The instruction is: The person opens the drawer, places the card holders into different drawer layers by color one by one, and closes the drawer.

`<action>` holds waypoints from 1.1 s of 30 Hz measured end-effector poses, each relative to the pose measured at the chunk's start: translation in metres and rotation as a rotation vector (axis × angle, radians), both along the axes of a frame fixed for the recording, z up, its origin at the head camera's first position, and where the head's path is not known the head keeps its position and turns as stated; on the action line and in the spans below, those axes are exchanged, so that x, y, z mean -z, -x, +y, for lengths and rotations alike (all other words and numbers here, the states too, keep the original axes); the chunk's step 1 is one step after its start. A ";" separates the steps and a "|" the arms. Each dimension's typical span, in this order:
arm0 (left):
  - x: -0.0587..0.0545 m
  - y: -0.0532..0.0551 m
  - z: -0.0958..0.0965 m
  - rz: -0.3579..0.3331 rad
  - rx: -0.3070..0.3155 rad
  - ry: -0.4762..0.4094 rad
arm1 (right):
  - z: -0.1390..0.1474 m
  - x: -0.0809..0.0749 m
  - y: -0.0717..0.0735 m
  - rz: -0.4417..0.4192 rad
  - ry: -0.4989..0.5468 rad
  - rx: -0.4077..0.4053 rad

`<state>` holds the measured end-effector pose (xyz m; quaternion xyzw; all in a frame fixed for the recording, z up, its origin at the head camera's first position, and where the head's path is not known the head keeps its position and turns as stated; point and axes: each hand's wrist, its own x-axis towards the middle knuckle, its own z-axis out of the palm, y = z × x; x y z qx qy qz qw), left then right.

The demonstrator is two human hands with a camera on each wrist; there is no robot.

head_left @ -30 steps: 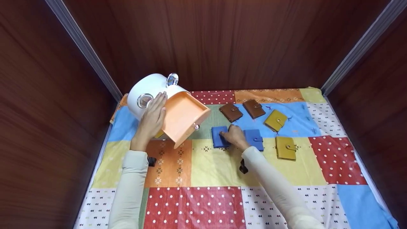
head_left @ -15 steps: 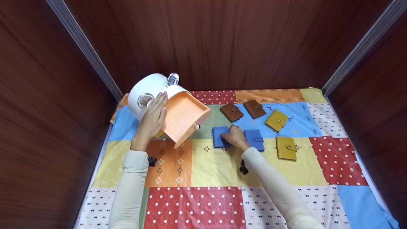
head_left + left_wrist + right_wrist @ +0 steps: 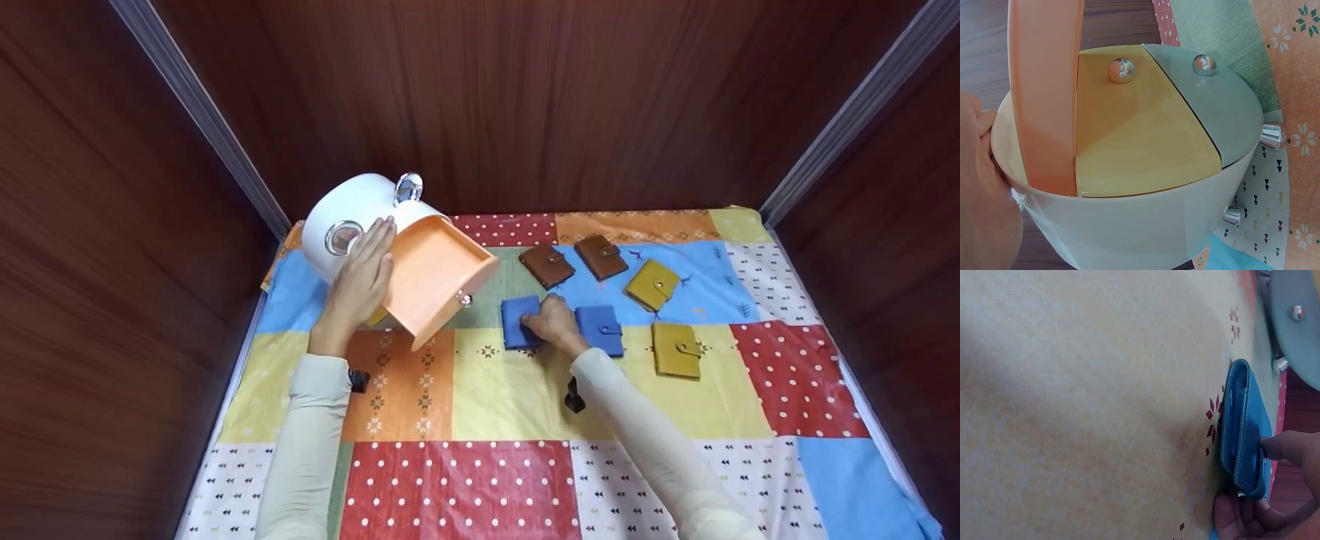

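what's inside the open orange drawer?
In the head view, only bare orange floor and walls show inside the orange drawer. Its back end is covered by the white housing; the left grip blocks some of that side.

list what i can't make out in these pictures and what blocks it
Head view: right edge of the gripped blue wallet, behind the right hand.
Left wrist view: insides of the yellow drawer and green drawer, hidden because both are shut.
Left wrist view: part of the left hand, cut off by the picture's left edge.
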<state>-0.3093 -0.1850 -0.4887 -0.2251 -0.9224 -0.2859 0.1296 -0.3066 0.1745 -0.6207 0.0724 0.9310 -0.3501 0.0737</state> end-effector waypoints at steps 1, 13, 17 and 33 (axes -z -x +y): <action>0.000 0.000 0.000 0.001 0.000 -0.003 | 0.000 0.000 0.000 0.001 0.000 0.000; 0.001 0.002 -0.001 0.000 0.002 -0.002 | 0.004 -0.011 -0.002 -0.048 0.086 0.051; 0.000 0.001 0.000 -0.007 0.002 0.007 | 0.007 -0.010 -0.003 -0.046 0.116 0.044; 0.001 0.001 0.000 0.004 -0.006 0.003 | 0.019 -0.011 0.007 -0.076 0.223 0.048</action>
